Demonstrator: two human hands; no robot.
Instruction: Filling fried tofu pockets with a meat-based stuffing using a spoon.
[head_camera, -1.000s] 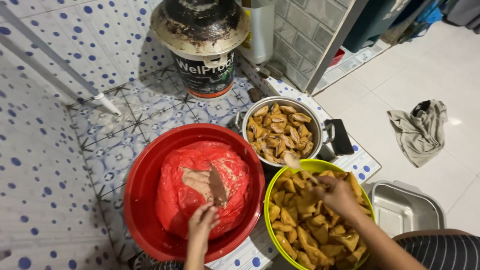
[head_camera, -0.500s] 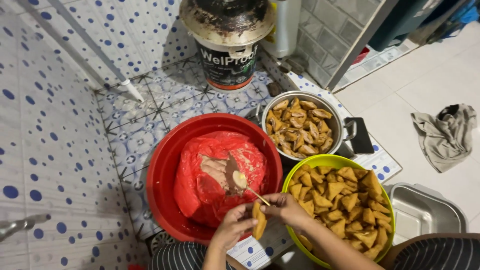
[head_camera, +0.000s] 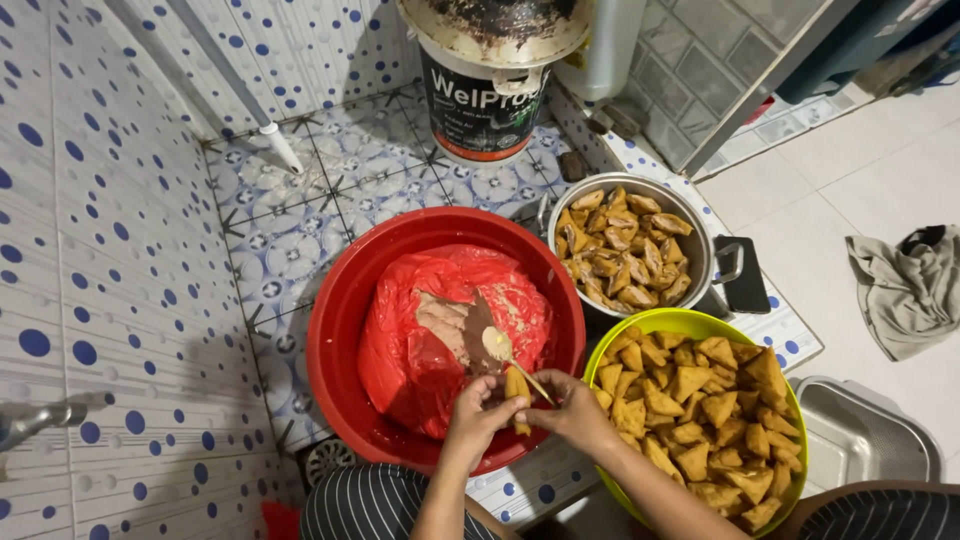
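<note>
My left hand (head_camera: 472, 410) and my right hand (head_camera: 572, 408) meet over the front rim of a red basin (head_camera: 345, 300). Between them they hold one golden fried tofu piece (head_camera: 517, 388). My right hand also grips a spoon (head_camera: 503, 350) whose bowl carries pale paste. The basin holds a red plastic bag (head_camera: 420, 350) open on beige filling (head_camera: 447, 320). A green bowl (head_camera: 690, 322) full of fried tofu pieces (head_camera: 700, 410) sits just right of my hands.
A metal pot (head_camera: 690, 225) of tofu pieces stands behind the green bowl. A lidded plastic bucket (head_camera: 490, 70) is at the back. An empty metal tray (head_camera: 860, 440) lies at right, a grey cloth (head_camera: 905, 285) on the white floor. Blue-dotted tiles surround the basin.
My right hand left the green bowl with a tofu piece and joined my left hand at the red basin's front; the spoon came up from the filling with paste on it.
</note>
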